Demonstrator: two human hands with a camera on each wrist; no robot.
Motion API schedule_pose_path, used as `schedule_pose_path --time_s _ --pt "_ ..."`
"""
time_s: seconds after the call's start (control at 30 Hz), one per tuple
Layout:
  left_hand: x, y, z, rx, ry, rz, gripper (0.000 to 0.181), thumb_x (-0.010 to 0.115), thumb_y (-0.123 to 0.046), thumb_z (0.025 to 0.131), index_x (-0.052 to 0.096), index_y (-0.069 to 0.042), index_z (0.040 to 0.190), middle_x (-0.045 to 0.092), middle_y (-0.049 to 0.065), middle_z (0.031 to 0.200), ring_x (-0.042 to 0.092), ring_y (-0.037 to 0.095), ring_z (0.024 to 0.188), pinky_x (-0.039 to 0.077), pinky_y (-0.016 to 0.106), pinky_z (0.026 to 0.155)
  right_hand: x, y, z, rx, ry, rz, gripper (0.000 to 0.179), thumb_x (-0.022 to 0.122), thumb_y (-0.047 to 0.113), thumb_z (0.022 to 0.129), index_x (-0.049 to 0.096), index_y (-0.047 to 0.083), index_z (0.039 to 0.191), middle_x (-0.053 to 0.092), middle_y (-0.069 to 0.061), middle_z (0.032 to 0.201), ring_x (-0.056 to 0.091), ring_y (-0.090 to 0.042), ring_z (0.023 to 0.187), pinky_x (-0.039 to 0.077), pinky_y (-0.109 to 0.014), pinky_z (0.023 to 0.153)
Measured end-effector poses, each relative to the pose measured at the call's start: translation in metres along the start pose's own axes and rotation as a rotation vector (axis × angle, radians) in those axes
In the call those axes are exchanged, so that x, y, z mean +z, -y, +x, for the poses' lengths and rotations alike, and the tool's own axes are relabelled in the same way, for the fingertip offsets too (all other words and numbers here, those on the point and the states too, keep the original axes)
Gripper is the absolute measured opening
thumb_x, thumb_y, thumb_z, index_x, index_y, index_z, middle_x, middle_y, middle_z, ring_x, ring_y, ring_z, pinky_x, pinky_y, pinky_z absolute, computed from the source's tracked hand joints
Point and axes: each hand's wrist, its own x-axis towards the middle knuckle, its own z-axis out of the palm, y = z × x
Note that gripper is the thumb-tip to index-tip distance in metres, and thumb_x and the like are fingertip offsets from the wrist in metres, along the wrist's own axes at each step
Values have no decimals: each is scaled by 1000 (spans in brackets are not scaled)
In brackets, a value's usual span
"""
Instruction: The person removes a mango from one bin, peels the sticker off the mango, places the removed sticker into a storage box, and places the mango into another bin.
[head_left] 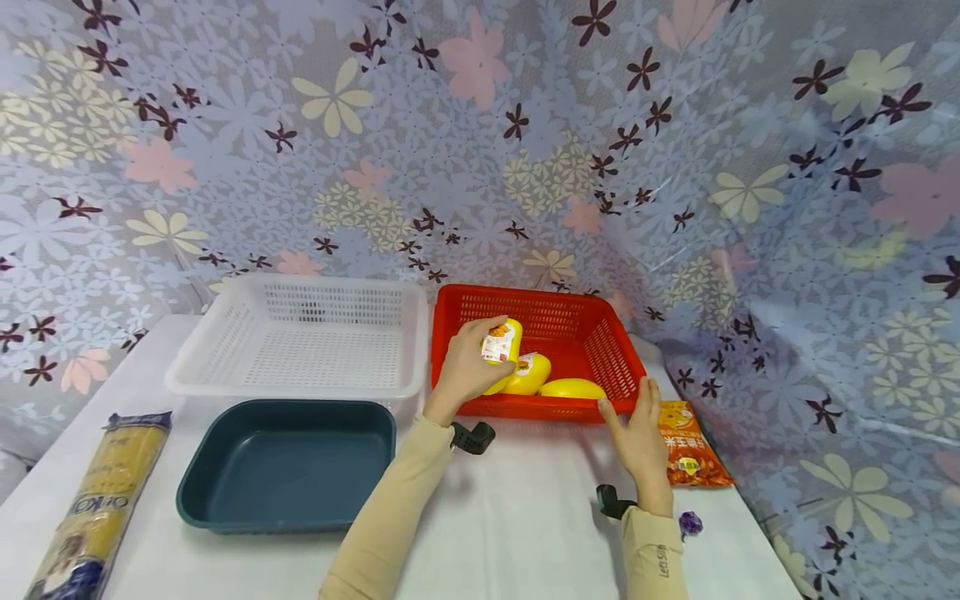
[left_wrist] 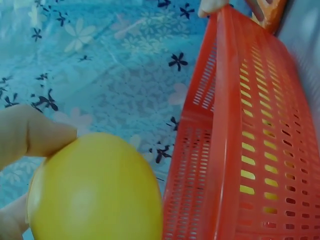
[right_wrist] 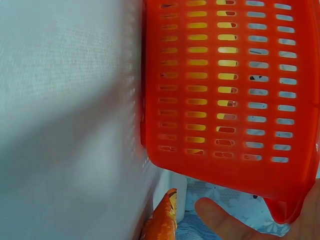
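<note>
In the head view my left hand (head_left: 467,367) holds a smooth yellow rounded pack (head_left: 501,340) with a printed white label, over the left front of the red basket (head_left: 525,407). Thumb and fingers grip its sides; the left wrist view shows the yellow pack (left_wrist: 100,190) close up beside the basket wall (left_wrist: 227,125). Two more yellow packs, one labelled (head_left: 534,375) and one lying flat (head_left: 572,388), rest inside along the front wall. My right hand (head_left: 641,437) touches the basket's front right corner, its fingers extended; the right wrist view shows a finger (right_wrist: 220,217) past that corner.
Left of the red basket stands a white basket (head_left: 300,387), with a dark teal tray (head_left: 288,467) in front. A pasta pack (head_left: 101,500) lies far left. An orange snack bag (head_left: 690,446) and a small purple item (head_left: 690,523) lie right of my right hand.
</note>
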Motion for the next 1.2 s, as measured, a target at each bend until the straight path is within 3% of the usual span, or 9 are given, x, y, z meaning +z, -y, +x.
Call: schedule_pose_path --time_s 0.3,0.73,0.93,1.2 --pt "-3 -6 -22 4 -45 -37 64 72 -20 74 56 -19 136 49 13 140 48 33 112 42 35 77 -3 2 -2 22 17 -9 93 40 60 96 -9 7 155 -12 -16 163 55 -54 109 52 -54 68" --pt "11 -10 -56 -14 -175 -103 60 71 -17 71 61 -13 130 58 13 130 51 32 110 37 39 86 2 1 -1 -8 -17 -5 92 41 57 97 -6 4 155 -7 -19 162 52 -55 115 51 -59 74" --pt "14 -8 -63 6 -178 -96 60 72 -16 71 61 -10 129 59 14 128 52 31 112 37 43 90 2 3 0 -6 -14 -4 92 41 57 97 -7 4 155 -7 -19 162 52 -54 114 51 -58 76" --pt "17 -6 -73 -17 -182 -74 60 73 -16 69 63 -12 127 59 14 127 53 29 114 37 43 91 4 3 -3 5 -18 -7 91 41 57 97 -5 4 155 -8 -19 162 53 -55 112 50 -60 76"
